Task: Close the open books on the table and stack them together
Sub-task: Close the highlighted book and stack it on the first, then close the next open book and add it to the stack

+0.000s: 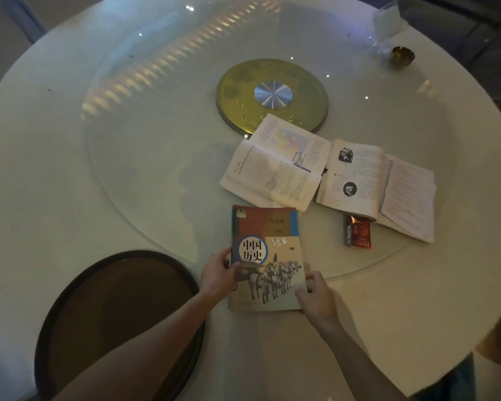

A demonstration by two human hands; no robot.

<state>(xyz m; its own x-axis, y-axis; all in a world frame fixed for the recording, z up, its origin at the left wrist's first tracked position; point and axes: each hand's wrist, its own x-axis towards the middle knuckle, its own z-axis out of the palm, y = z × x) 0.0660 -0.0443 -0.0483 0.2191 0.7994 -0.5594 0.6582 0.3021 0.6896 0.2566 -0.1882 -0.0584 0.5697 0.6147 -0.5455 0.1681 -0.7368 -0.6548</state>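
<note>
A closed history textbook (266, 250) with horses on its cover lies flat near the table's front edge. My left hand (217, 273) grips its left edge, thumb on the cover. My right hand (315, 293) holds its lower right corner. Beyond it, two books lie open, face up: one with a map page (278, 166) in the middle, and one with portrait photos (373, 186) to its right. They touch side by side.
The round white table (55, 169) carries a glass turntable with a gold hub (272, 94). A red cigarette pack (358, 231) sits partly under the right open book. A dark round tray (113, 314) lies at front left, a small brass bowl (401, 55) at far right.
</note>
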